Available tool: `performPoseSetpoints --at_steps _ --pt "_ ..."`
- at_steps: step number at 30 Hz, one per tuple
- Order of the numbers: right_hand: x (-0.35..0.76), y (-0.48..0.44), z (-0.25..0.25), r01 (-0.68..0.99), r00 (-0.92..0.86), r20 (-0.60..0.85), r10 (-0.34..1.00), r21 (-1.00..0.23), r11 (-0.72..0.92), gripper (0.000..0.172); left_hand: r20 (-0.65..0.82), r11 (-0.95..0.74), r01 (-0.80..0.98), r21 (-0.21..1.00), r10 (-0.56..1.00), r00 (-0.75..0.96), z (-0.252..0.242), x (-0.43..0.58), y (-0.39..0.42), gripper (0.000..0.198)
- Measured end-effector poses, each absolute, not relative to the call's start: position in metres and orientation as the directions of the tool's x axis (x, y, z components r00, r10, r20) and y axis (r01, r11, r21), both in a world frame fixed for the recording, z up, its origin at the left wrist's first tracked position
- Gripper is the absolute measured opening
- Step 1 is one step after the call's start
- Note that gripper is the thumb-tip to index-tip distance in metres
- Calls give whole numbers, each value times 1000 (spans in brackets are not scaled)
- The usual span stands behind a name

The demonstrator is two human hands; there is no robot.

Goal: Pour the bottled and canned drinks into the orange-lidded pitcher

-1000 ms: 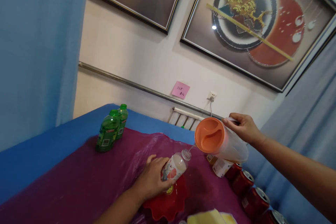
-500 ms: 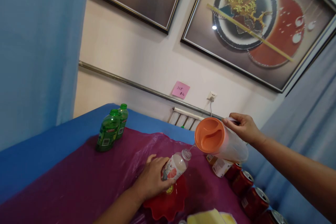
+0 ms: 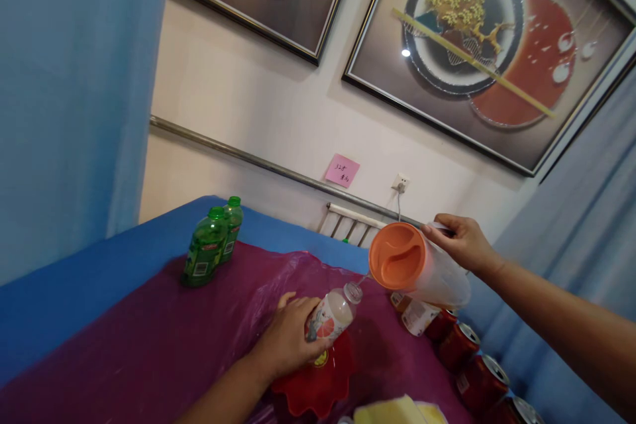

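My left hand (image 3: 287, 338) is wrapped round a small clear bottle (image 3: 332, 313) with a fruit label, tilted toward the right over a red scalloped dish (image 3: 318, 384). My right hand (image 3: 462, 240) grips the handle of a clear plastic pitcher with an orange lid (image 3: 415, 266), tipped so its spout sits just above the bottle's open mouth. A thin stream of liquid runs from spout to bottle.
Two green bottles (image 3: 211, 245) stand at the far left on a purple plastic sheet (image 3: 149, 338) over a blue table. A labelled bottle (image 3: 417, 317) and several red cans (image 3: 472, 361) line the right edge. A yellow object (image 3: 392, 411) lies at the bottom. Blue curtains hang on both sides.
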State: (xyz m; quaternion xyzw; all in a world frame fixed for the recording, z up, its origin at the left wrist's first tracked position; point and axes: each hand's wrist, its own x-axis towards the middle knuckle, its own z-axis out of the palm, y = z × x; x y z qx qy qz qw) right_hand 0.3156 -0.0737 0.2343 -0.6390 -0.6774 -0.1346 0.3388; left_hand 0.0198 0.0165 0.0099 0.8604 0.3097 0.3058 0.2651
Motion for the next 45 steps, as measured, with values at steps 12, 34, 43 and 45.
performPoseSetpoints --at_steps 12,34,43,45 --pt "316 -76 235 955 67 610 789 -269 128 53 356 -665 367 651 694 626 11 19 16 42" --pt "315 -77 236 952 89 604 792 -286 111 53 354 -670 365 647 687 635 9 20 16 43" --pt "319 -77 235 952 93 603 792 -287 107 54 350 -671 374 641 688 635 8 22 17 44" --pt "319 -77 235 952 93 601 794 -288 107 54 349 -672 373 640 687 638 7 21 18 44"
